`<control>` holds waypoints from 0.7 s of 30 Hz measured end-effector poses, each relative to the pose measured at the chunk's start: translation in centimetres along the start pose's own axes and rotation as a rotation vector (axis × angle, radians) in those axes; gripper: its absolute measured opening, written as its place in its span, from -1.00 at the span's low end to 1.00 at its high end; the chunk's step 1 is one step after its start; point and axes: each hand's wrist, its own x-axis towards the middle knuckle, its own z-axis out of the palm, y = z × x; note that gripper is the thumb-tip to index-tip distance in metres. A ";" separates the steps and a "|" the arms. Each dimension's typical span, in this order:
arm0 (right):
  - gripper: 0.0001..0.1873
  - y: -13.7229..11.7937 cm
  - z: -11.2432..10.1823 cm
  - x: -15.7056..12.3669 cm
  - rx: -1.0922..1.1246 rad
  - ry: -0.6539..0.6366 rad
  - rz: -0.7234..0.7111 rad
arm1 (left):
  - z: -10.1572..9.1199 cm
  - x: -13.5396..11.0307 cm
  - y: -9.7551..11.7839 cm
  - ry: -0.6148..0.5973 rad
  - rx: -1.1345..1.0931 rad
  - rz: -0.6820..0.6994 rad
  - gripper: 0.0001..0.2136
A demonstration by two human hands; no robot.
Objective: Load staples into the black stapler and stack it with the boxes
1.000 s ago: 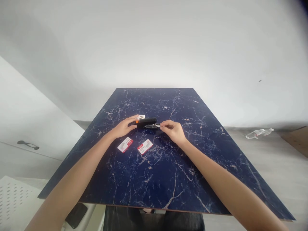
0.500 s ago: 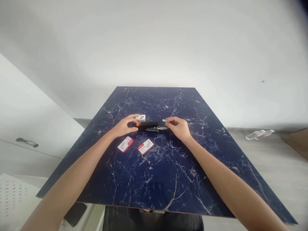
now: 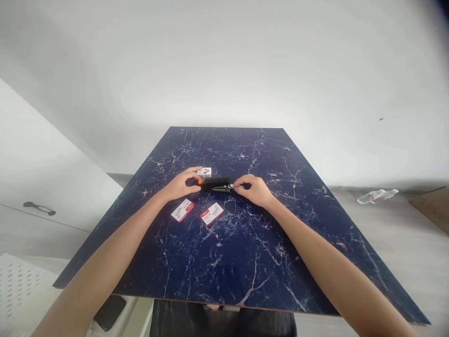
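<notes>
Stapler (image 3: 216, 180) sits lengthwise between the two hands, around the middle of the dark blue marbled surface (image 3: 224, 262), black body with an orange bit at its left end and the metal part showing underneath on the right. Left hand (image 3: 182, 184) has that orange end, thumb on the near side and index finger on the far side, so yeah, its fingers are gripping the stapler. Right hand (image 3: 255, 189) is at the opposite end, thumb and index pinched on a silvery bit (image 3: 240, 186) by the metal part; too small to tell if that's a loose piece or part of the stapler itself. Just behind the stapler there's a little white box (image 3: 204, 172), near the left hand's fingertips. Closer to the person are two red and white packs lying flat, a left pack (image 3: 182, 210) tilted one way and a right pack (image 3: 212, 214) angled too, well apart from the fingers. Oh, and a clear plastic bottle (image 3: 372, 196) is lying on the floor off to the right.
</notes>
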 end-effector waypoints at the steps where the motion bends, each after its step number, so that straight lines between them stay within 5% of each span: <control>1: -0.88 0.0 0.0 0.0 0.001 -0.005 0.002 | 0.0 0.0 0.0 0.000 0.002 0.002 -0.78; 21: -0.80 -0.8 0.2 -0.4 -0.096 0.016 -0.217 | 0.2 0.1 -0.2 0.019 0.003 0.021 -0.79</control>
